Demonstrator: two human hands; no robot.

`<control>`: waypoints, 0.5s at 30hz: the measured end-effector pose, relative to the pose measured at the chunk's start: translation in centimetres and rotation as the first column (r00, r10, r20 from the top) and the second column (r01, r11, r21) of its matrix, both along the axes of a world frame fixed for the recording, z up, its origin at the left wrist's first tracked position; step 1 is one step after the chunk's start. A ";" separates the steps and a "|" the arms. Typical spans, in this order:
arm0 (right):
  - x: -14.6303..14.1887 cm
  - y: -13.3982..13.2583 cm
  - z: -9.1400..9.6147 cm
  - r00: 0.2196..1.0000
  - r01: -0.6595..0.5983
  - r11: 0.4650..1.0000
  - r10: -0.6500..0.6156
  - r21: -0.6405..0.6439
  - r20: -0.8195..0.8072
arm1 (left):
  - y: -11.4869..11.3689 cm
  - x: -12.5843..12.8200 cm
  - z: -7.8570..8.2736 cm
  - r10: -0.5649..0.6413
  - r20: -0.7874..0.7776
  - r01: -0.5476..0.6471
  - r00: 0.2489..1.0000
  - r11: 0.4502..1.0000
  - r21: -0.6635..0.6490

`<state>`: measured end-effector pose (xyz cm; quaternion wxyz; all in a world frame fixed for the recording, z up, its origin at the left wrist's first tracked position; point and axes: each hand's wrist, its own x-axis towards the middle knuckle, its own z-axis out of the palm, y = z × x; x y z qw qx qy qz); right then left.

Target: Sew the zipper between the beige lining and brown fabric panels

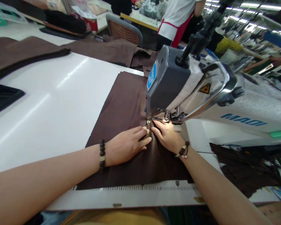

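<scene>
A dark brown fabric panel lies under the sewing machine, with a zipper running along it just in front of the presser foot. My left hand rests on the panel to the left of the zipper, fingers stretched out and their tips at its edge. On the other side, my right hand lies on the cloth, fingers extended beside the zipper and close to the needle area. Both hands press on the fabric from above. The machine head partly hides the sewing point.
More brown fabric pieces lie along the far side of the white table. Dark scraps are heaped at the right. A ruler strip runs along the near edge. A person in an apron stands beyond a chair.
</scene>
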<state>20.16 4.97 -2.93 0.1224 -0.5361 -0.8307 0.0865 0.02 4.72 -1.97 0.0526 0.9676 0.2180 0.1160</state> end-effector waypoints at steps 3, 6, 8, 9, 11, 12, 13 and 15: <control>0.1 0.0 0.1 0.999 0.012 1.000 -0.013 -0.012 -0.039 | 0.3 0.0 -0.2 0.003 0.003 -0.003 1.000 1.000 0.004; 0.0 -0.2 0.3 0.998 0.045 0.999 -0.046 -0.018 -0.040 | 0.3 -0.1 -0.3 0.006 0.004 -0.006 1.000 1.000 -0.012; 0.0 -0.5 0.6 0.998 0.052 0.999 -0.052 -0.008 -0.031 | 0.1 -0.2 -0.3 0.007 0.027 -0.007 1.000 1.000 -0.013; 0.0 -0.6 0.7 0.998 0.050 0.999 -0.050 0.000 -0.030 | -0.1 -0.2 -0.3 0.011 0.042 -0.011 0.999 1.000 -0.009; 0.1 -1.0 0.9 0.999 0.041 0.999 -0.040 0.019 -0.035 | -0.5 -0.2 -0.3 0.022 0.072 -0.023 0.997 1.000 0.006; 0.2 -1.1 1.0 0.998 0.034 0.999 -0.033 0.026 -0.044 | -0.7 -0.2 -0.4 0.029 0.083 -0.030 0.996 0.999 0.016; 0.3 -1.2 1.0 0.998 0.027 0.999 -0.025 0.028 -0.056 | -0.9 -0.2 -0.4 0.034 0.092 -0.037 0.995 0.999 0.027; 0.4 -1.2 1.0 0.997 0.016 1.000 -0.014 0.022 -0.081 | -1.1 -0.1 -0.4 0.043 0.104 -0.048 0.994 0.998 0.042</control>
